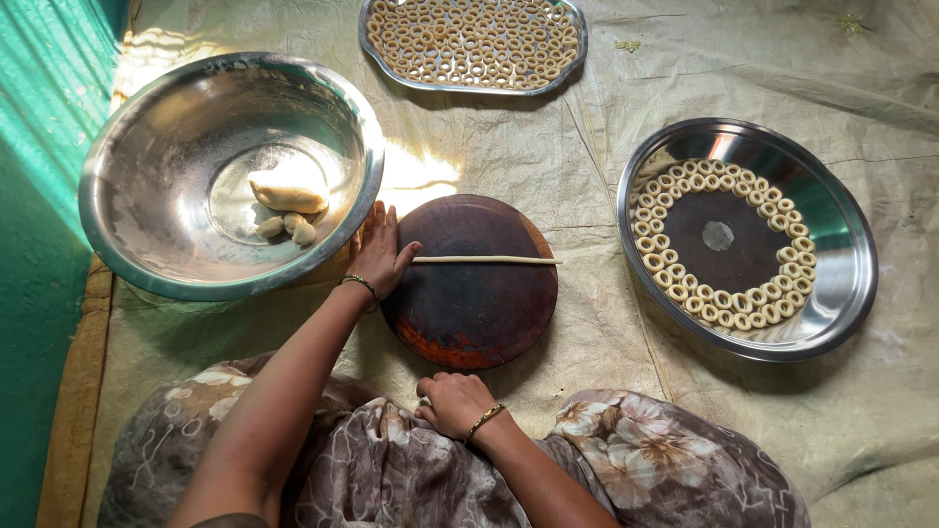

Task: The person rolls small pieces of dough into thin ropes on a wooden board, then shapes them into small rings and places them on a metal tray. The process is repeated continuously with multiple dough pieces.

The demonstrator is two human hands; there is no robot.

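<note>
A round dark wooden board (469, 303) lies on the cloth in front of me. A thin rope of pale dough (489, 260) stretches across its upper half. My left hand (380, 252) rests flat at the board's left edge, fingers spread, with the fingertips touching the rope's left end. My right hand (452, 401) sits on my lap just below the board's near edge, fingers curled with nothing seen in them. Both wrists wear a thin bangle.
A large steel bowl (127, 215) at the left holds a dough lump (288, 193) and small pieces. A round steel plate (841, 244) at the right carries several dough rings. An oblong tray (474, 86) of rings sits at the top. Green wall at left.
</note>
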